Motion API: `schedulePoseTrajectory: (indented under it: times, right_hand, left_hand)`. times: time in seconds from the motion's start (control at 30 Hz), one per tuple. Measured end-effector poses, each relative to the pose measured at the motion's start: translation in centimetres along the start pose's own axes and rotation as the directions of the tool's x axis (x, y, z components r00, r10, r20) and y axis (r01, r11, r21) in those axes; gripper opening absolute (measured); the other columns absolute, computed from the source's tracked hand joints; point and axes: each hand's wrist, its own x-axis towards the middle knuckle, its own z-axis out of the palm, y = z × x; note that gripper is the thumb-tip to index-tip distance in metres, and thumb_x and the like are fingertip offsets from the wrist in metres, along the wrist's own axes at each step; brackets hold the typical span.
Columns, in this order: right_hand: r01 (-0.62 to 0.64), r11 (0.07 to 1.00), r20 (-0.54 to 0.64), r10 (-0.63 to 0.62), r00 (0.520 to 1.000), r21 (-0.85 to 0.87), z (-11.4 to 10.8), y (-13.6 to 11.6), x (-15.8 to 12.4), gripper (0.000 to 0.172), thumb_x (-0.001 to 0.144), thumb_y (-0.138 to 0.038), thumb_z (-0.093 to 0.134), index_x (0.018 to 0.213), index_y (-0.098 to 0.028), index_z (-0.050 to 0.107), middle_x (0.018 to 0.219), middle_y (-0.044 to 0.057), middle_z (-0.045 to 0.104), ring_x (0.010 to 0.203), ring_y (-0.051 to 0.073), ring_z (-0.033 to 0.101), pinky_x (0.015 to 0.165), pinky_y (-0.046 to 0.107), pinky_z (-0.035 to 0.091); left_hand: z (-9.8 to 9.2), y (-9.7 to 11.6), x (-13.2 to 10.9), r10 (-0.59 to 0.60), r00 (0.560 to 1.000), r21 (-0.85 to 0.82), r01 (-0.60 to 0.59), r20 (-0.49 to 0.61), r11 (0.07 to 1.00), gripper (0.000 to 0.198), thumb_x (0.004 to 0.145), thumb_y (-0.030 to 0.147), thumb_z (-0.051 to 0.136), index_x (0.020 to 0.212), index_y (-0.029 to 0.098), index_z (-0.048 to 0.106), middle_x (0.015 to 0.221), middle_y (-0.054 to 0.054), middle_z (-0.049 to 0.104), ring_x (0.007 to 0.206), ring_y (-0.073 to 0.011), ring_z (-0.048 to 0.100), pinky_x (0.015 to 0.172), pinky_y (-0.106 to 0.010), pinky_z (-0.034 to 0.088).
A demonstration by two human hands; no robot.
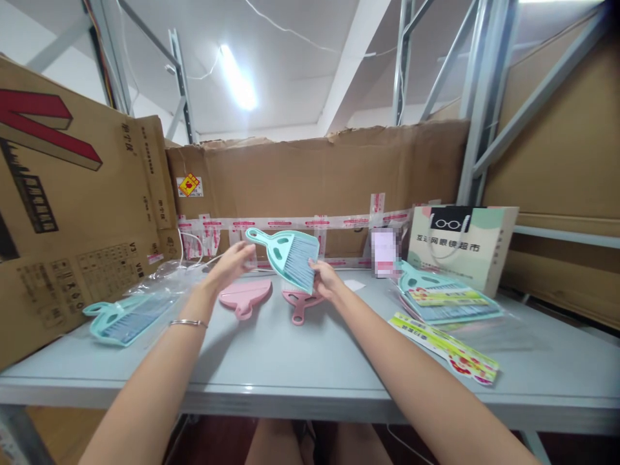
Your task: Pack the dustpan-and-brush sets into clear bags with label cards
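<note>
My right hand (327, 279) grips the bristle-end edge of a teal dustpan with a small brush (285, 255) nested in it, held above the table with its handle pointing up and left. Just below that handle is my left hand (236, 258), fingers stretched out; whether they touch it is hard to see. On the table beneath lie a pink dustpan (245, 298) and a second pink handled piece (299, 307), partly hidden behind the teal set and my right hand.
At the left, another teal dustpan set (128, 320) lies by clear plastic wrapping. Bagged teal sets (445, 297) and a printed card strip (448, 349) are at the right, before a paper bag (460, 248). Cardboard (310, 174) walls the back of the table (271, 361).
</note>
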Motion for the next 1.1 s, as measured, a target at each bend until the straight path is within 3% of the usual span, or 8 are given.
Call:
schedulePoseTrajectory:
  times: [0.1,0.2,0.3,0.43,0.53,0.8,1.03,1.1]
  right_hand:
    - [-0.041,0.987,0.143,0.063,0.988,-0.152,0.1,-0.2,-0.4,0.005,0.073,-0.019,0.059,0.074,-0.017,0.055,0.062,0.0,0.059,0.057,0.013,0.056,0.062,0.029,0.05]
    - [-0.039,0.942,0.088,0.072,0.994,-0.332,0.6,-0.6,-0.6,0.011,0.071,-0.017,0.057,0.082,-0.016,0.054,0.07,0.003,0.059,0.065,0.015,0.058,0.07,0.035,0.05]
    - [0.242,0.855,-0.091,-0.316,0.944,-0.459,1.5,-1.3,-1.4,0.03,0.074,-0.016,0.049,0.104,-0.018,0.049,0.095,0.007,0.058,0.091,0.018,0.056,0.087,0.039,0.043]
    - [0.677,0.205,0.316,-0.765,0.561,-0.707,3.0,-1.7,-3.4,0.036,0.075,-0.031,0.053,0.11,-0.023,0.051,0.118,0.009,0.048,0.113,0.023,0.044,0.1,0.043,0.031]
    - [0.641,-0.016,0.519,-0.603,0.606,-0.767,3.8,-1.2,-4.4,0.04,0.071,-0.038,0.06,0.109,-0.024,0.055,0.118,0.009,0.044,0.111,0.027,0.043,0.096,0.046,0.033]
    - [0.788,0.021,0.581,-0.663,0.472,-0.616,3.8,-0.9,-3.9,0.019,0.076,-0.021,0.052,0.095,-0.021,0.058,0.115,0.01,0.039,0.113,0.023,0.043,0.1,0.041,0.034]
    - [0.743,0.048,0.351,-0.86,0.371,-0.668,1.3,-4.3,-2.8,0.024,0.08,-0.017,0.045,0.102,-0.024,0.054,0.123,0.008,0.035,0.118,0.022,0.039,0.099,0.042,0.035]
    - [0.728,-0.01,0.481,-0.757,0.443,-0.686,0.2,-4.1,-2.1,0.027,0.078,-0.011,0.046,0.098,-0.024,0.058,0.122,0.007,0.042,0.117,0.021,0.042,0.098,0.039,0.035]
  left_hand:
    - [2.5,0.0,-0.9,-0.07,0.936,-0.277,0.173,0.345,0.945,0.041,0.066,0.033,0.07,0.102,0.018,0.056,0.114,-0.013,0.059,0.101,-0.0253,0.057,0.084,-0.044,0.048]
    - [2.5,-0.1,-1.7,0.025,0.94,-0.383,0.114,0.34,0.917,0.04,0.066,0.031,0.071,0.102,0.02,0.056,0.119,-0.012,0.058,0.097,-0.0235,0.059,0.079,-0.039,0.051]
    - [2.0,0.2,-2.2,0.047,0.948,-0.353,0.071,0.315,0.933,0.039,0.064,0.031,0.073,0.098,0.021,0.056,0.122,-0.013,0.057,0.094,-0.023,0.06,0.072,-0.034,0.053]
    - [2.5,1.2,-3.3,0.078,0.952,-0.325,0.023,0.296,0.946,0.037,0.063,0.033,0.073,0.092,0.02,0.055,0.126,-0.013,0.054,0.096,-0.0232,0.06,0.068,-0.03,0.053]
    - [2.9,2.2,-4.1,0.12,0.935,-0.306,-0.013,0.333,0.952,0.037,0.061,0.033,0.075,0.089,0.019,0.055,0.124,-0.014,0.055,0.101,-0.0261,0.058,0.073,-0.033,0.052]
    - [3.1,3.7,-4.9,0.28,0.892,-0.111,-0.257,0.354,0.96,0.033,0.057,0.024,0.077,0.086,0.017,0.062,0.115,-0.013,0.06,0.115,-0.0297,0.05,0.094,-0.039,0.042]
    - [0.1,3.4,-3.4,0.545,0.825,0.133,-0.529,-0.152,0.838,0.027,0.067,0.032,0.069,0.086,0.02,0.054,0.097,-0.006,0.063,0.105,-0.0232,0.055,0.087,-0.035,0.046]
    - [-1.3,2.7,-2.8,0.545,0.807,0.262,-0.487,-0.229,0.833,0.031,0.064,0.033,0.071,0.086,0.02,0.053,0.096,-0.005,0.061,0.1,-0.0213,0.056,0.082,-0.032,0.047]
